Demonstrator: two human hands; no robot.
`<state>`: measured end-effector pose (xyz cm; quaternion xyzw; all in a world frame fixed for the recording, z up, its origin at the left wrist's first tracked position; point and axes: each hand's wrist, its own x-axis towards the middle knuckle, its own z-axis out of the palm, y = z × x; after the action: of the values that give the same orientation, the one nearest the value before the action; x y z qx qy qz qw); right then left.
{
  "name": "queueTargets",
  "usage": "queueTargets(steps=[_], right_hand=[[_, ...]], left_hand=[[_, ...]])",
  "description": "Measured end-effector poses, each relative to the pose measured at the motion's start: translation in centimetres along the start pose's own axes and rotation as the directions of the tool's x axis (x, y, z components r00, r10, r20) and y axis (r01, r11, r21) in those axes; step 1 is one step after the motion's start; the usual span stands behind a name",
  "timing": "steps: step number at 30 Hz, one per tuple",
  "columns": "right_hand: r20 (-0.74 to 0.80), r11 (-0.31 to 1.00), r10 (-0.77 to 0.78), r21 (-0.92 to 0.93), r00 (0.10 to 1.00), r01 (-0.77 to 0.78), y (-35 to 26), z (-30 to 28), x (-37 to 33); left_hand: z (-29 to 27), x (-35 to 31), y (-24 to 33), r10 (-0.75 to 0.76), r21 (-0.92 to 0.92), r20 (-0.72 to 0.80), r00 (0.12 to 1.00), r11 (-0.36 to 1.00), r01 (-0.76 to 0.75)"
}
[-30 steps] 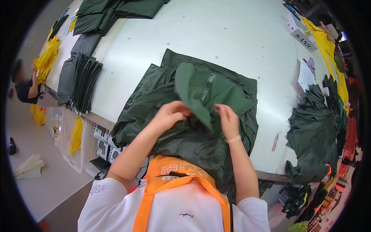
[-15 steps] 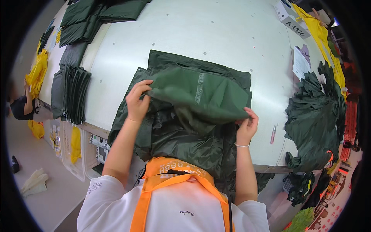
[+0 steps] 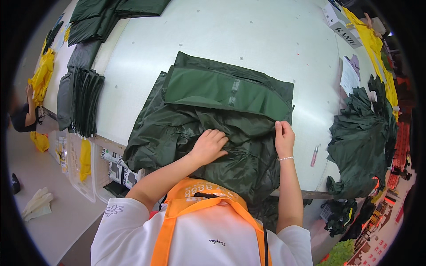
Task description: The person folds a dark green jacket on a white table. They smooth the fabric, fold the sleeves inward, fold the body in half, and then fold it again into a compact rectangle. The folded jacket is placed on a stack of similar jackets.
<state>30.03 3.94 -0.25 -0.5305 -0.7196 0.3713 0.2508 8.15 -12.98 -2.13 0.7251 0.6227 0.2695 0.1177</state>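
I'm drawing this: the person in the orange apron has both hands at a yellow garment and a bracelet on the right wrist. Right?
Almost: the head view shows the left hand and right hand at a dark green garment, not yellow. The apron and bracelet are right.

The head-worn fisheye looks down, close above the hands (image 3: pixel 209 147) and table (image 3: pixel 146 57).

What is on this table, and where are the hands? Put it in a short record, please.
Left hand: on the dark green cloth, fingers loosely curled
Right hand: fingertips at the near right corner of the lighter green flap; firm grip unclear
Flap: spread flat, with a pale strip across it
Table: white
On the left: folded green stack
On the right: thin pink tool, rumpled green heap
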Motion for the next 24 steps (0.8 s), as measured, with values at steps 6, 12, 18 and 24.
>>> queueTargets(steps=[6,12,18,24], right_hand=[[-0.085,0.982,-0.136,-0.147,0.987,0.123,0.5,-3.2,3.0],[0.023,0.948,-0.286,-0.142,0.958,0.286,2.1,-3.5,3.8],[-0.375,0.987,0.032,-0.134,0.927,-0.088,10.6,-7.2,1.5],[-0.575,0.486,0.383,-0.541,0.723,-0.687,23.1,-13.6,-2.6]], left_hand=[[-1.7,-2.9,-0.4,0.323,0.016,-0.131,0.937,0.946,-0.324],[0.9,-4.7,-0.9,-0.035,0.027,0.195,0.98,0.999,0.03],[-2.0,0.8,0.2,-0.535,-0.491,0.173,0.827,0.681,0.544],[-0.1,10.6,-4.0,-0.451,-0.557,0.821,0.351,-0.495,0.667]])
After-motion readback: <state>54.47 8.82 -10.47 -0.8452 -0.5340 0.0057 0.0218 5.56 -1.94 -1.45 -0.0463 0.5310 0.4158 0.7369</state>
